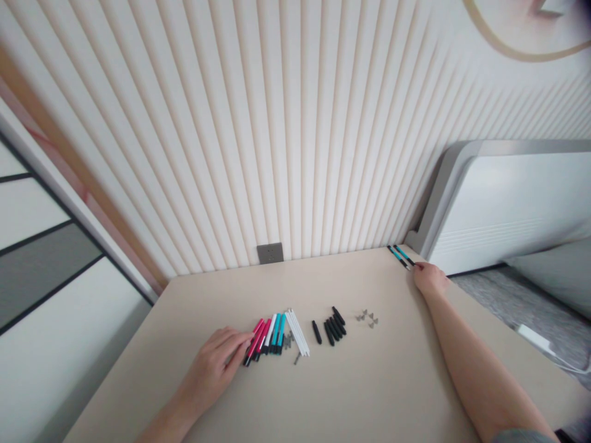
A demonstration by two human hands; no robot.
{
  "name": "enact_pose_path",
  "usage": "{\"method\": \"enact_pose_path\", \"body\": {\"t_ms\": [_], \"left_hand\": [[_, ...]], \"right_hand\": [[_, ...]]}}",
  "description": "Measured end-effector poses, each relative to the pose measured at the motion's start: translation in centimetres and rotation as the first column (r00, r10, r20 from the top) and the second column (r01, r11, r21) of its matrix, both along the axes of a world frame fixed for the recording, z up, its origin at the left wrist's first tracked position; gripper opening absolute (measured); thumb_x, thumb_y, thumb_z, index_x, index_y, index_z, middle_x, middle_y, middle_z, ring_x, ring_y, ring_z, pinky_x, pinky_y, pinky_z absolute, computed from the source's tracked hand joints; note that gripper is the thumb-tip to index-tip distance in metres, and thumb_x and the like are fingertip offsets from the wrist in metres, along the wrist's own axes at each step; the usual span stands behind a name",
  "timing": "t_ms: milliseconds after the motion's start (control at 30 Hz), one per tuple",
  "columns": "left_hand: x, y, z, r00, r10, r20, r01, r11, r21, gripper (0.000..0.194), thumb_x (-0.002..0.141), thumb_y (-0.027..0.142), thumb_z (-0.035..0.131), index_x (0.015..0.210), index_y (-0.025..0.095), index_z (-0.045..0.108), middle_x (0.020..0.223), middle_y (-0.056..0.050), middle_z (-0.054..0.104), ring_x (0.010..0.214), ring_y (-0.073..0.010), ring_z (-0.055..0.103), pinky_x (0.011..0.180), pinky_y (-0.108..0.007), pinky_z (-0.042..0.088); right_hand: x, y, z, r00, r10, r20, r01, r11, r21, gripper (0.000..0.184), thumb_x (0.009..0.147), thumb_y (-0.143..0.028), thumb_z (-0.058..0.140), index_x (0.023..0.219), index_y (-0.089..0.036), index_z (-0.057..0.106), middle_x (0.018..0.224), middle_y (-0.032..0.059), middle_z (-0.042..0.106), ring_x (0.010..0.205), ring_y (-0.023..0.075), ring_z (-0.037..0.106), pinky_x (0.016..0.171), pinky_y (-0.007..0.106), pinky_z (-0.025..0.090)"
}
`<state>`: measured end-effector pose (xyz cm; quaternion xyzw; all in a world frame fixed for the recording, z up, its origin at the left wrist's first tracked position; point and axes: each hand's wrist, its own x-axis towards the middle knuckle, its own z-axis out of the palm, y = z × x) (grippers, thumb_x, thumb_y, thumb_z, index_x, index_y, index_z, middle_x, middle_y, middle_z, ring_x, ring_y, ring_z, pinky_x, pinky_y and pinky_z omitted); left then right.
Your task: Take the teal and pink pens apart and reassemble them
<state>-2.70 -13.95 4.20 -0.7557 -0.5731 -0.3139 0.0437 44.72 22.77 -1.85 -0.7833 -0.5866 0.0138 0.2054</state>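
Beige desk [369,394], right fingers [418,266] pinching teal pens [401,256], left fingers [240,344] open on pink pens [255,342]

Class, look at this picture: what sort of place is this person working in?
Probably a bedroom at home: a beige table stands against a ribbed wall with a wall socket, next to what looks like a white bed.

Left hand [212,369] is resting near left, fingers [235,347] extending rightward; right hand [429,278] is reaching far right, forearm [480,375] angling outward.
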Motion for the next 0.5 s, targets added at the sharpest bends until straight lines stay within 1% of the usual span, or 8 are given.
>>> {"method": "enact_pose_path", "body": {"t_ms": [300, 400, 500], "left_hand": [[-0.32, -0.04, -0.45, 1.000, 0.005, -0.009, -0.005, 1.000, -0.021, 0.020, 0.095, 0.024, 0.050, 0.105, 0.020, 0.067, 0.086, -0.005, 0.069, 0.080, -0.0165, 0.062, 0.081, -0.031, 0.050], [-0.26, -0.06, -0.33, 1.000, 0.001, -0.007, -0.002, 1.000, -0.024, 0.019, 0.094, 0.023, 0.050, 0.104, 0.020, 0.067, 0.087, -0.005, 0.069, 0.081, -0.0162, 0.063, 0.080, -0.030, 0.050], [-0.09, -0.05, -0.05, 1.000, 0.004, -0.005, -0.004, 1.000, -0.027, 0.019, 0.094, 0.024, 0.050, 0.103, 0.021, 0.067, 0.086, -0.004, 0.069, 0.080, -0.0156, 0.063, 0.079, -0.029, 0.050]], "right_hand": [[-0.05, 0.08, 0.00, 0.999, 0.045, -0.031, -0.045, 0.999, -0.013, 0.040, 0.087, -0.040, 0.044, 0.113, -0.026, 0.071, 0.111, 0.0161, 0.068, 0.107, 0.0344, 0.059, 0.090, 0.049, 0.041], [-0.01, 0.04, -0.03, 0.998, 0.053, -0.027, -0.053, 0.998, -0.019, 0.039, 0.088, -0.040, 0.044, 0.114, -0.028, 0.070, 0.113, 0.0150, 0.067, 0.108, 0.0349, 0.058, 0.091, 0.050, 0.040], [0.06, -0.13, -0.05, 0.998, 0.050, -0.025, -0.051, 0.998, -0.025, 0.040, 0.088, -0.039, 0.043, 0.117, -0.026, 0.068, 0.115, 0.0153, 0.066, 0.109, 0.0346, 0.057, 0.092, 0.050, 0.040]]}}
